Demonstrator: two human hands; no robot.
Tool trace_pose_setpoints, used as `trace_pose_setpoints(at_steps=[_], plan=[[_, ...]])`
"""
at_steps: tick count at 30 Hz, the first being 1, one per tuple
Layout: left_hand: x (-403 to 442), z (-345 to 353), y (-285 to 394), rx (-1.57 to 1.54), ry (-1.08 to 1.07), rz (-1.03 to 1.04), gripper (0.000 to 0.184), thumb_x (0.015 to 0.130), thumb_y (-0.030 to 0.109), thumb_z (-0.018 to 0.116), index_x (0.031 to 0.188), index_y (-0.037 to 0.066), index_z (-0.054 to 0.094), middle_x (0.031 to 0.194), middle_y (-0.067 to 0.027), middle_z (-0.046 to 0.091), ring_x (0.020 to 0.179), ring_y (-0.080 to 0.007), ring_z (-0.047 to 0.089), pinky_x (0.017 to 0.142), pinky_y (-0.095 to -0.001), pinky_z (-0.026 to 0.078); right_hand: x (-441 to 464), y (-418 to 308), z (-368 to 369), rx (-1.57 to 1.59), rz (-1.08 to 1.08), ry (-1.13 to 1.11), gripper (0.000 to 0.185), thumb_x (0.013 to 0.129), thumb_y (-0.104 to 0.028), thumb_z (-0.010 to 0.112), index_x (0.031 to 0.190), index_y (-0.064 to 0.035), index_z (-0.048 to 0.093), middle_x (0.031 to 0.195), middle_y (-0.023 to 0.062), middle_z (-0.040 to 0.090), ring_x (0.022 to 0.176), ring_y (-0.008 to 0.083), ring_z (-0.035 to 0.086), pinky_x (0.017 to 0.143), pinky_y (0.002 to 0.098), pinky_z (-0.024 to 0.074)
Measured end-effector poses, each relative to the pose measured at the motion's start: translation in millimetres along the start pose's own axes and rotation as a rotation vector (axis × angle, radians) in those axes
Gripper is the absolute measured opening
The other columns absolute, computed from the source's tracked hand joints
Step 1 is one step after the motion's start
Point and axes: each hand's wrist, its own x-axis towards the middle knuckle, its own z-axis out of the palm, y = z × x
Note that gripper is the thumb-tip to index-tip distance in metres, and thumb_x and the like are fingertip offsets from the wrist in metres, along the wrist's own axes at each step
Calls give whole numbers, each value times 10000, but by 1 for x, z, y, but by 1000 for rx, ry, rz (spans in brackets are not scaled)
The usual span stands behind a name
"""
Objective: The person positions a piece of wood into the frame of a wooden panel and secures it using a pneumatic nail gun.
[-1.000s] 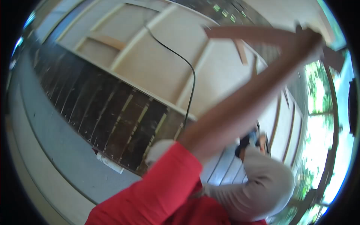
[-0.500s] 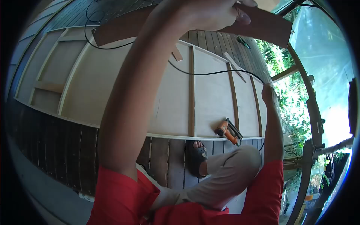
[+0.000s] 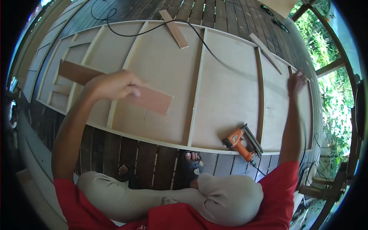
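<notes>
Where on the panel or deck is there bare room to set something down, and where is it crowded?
Bare: the panel between the middle rib and nail gun, below the hose; the deck between the upper-right slat and green item. Crowded: the nail gun's corner, and the bay holding another slat, with the left hand's board over it.

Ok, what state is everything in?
Left hand: gripping brown board
Brown board: held over framed panel
Framed panel: flat, ribs up
Right hand: blurred, grip unclear
Nail gun: lying on panel's near edge
Black hose: curving across panel
Left loose strip: across far edge
Right loose strip: across far edge
</notes>
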Motion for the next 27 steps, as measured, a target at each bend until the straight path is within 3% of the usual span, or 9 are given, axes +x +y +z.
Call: trace_pose_setpoints(at_steps=[2,3,4,5,6,9,12,17,27], plan=[[0,21,-6,-109,-44,-115,344,842,91,611,1181,35,600,1009,-225,643,932,-347,627,796,-364,460,-61,-88,11,618,-251,-23,208,903,-133,449,1034,-5,550,1022,225,586,911,354,581,769,481,467],[2,27,-1,-112,-42,-140,344,842,91,611,1181,35,600,1009,-225,643,932,-347,627,796,-364,460,-96,-135,-23,582,-340,-654,221,901,-114,442,1057,-21,570,1008,200,612,863,348,601,757,465,479],[4,35,4,-138,-83,-232,342,844,93,612,1181,36,600,993,-223,644,936,-353,623,797,-369,461,-149,-173,-33,946,-519,-539,239,896,-121,445,1082,-55,578,959,164,632,841,342,619,712,455,495],[8,43,7,-164,-131,-318,340,846,95,613,1181,37,599,978,-221,646,939,-360,620,798,-374,461,-163,-204,-85,1045,-588,-858,263,873,-116,465,1105,-73,581,1004,159,621,921,328,612,729,443,509],[14,51,4,-172,-148,-331,340,846,95,613,1181,37,599,978,-221,646,939,-360,620,798,-374,461,-195,-229,-88,1129,-684,-786,413,828,-64,495,1239,-104,519,1084,154,587,950,329,605,774,426,521],[18,83,-3,-65,-176,-282,343,850,108,619,1188,49,599,983,-205,655,942,-370,614,802,-380,467,-227,-262,-102,1177,-652,-911,514,790,-30,485,1300,-92,471,1191,137,528,1044,307,569,828,424,510],[11,99,-2,-99,-219,-371,306,839,82,610,1141,29,616,1014,-221,635,970,-338,609,821,-394,461,-250,-274,-90,1161,-654,-838,602,767,-5,479,1358,-103,417,1228,138,476,1092,298,534,840,421,503],[31,126,-40,-308,-133,-350,353,850,99,613,1195,28,594,1069,-218,633,1030,-345,599,859,-371,452,-257,-272,-89,1178,-706,-716,618,768,9,470,1371,-114,410,1226,140,473,1096,302,521,864,431,483],[104,163,-96,-247,-151,-199,400,837,120,646,1209,-3,570,1159,-226,597,1078,-349,585,912,-363,448,-272,-273,-119,878,-777,-644,620,780,-23,511,1383,-112,404,1314,185,441,1108,302,500,818,387,474]])
